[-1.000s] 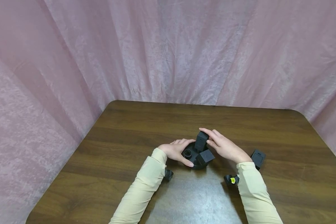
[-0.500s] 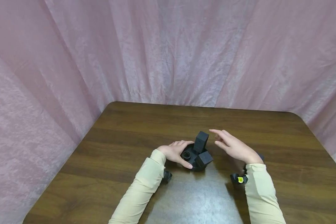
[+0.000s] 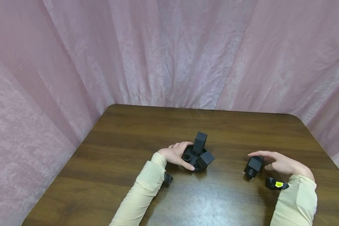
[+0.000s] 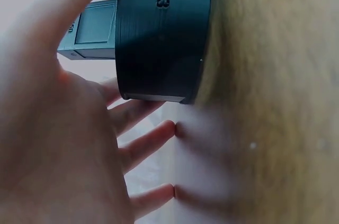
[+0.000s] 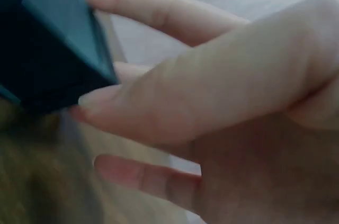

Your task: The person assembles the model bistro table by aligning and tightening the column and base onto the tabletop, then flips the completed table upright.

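My left hand (image 3: 174,154) holds the side of a round black base (image 3: 192,161), thumb along the near rim and fingers at the far side. In the left wrist view the number 143 shows on the side of this base (image 4: 163,38). Two black rectangular blocks stand tilted in it, a taller one (image 3: 200,142) at the back and another (image 3: 205,158) in front. An open round socket (image 3: 187,157) lies at its left. My right hand (image 3: 282,163) reaches over a loose black block (image 3: 255,164) with a stepped round end. Its index fingertip is right at the block, the thumb beside it.
A brown wooden table (image 3: 130,125) carries everything, with a pink curtain (image 3: 169,53) hanging behind its far edge. Dark wrist cameras sit under both wrists, the left camera (image 3: 168,180) and the right camera (image 3: 275,184), close over the tabletop.
My right hand has left the taller block in the base and moved right and nearer to me, to the loose block. My left hand stays on the base.
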